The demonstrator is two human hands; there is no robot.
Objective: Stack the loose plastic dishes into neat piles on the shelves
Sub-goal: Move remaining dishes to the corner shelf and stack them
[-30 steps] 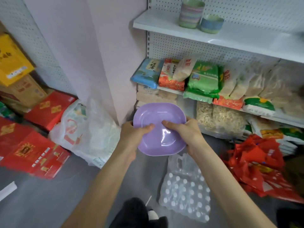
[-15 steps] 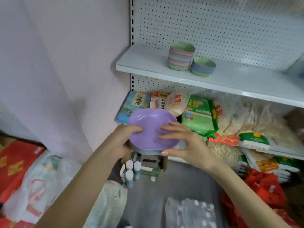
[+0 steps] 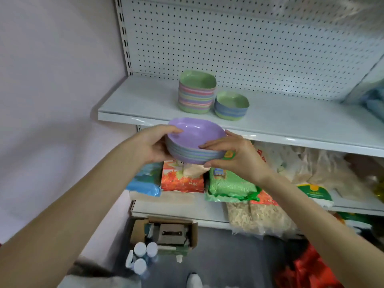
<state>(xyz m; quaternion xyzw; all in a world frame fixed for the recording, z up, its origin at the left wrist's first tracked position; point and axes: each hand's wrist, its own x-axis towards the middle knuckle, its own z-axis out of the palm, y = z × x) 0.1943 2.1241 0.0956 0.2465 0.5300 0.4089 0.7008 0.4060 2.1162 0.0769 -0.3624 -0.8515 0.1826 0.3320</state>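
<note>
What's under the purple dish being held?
Under the purple dish sit more nested dishes, only their pastel rims showing between the left hand and right hand. Their insides are covered, so the count is unclear.

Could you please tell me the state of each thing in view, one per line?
held stack: off the shelf, purple dish on top.
left hand: grips the stack's left side.
right hand: pinches its right side.
tall pile: upright on the upper shelf, green dish on top.
short pile: upright, right of the tall pile.
cardboard box: open, on the floor.
</note>
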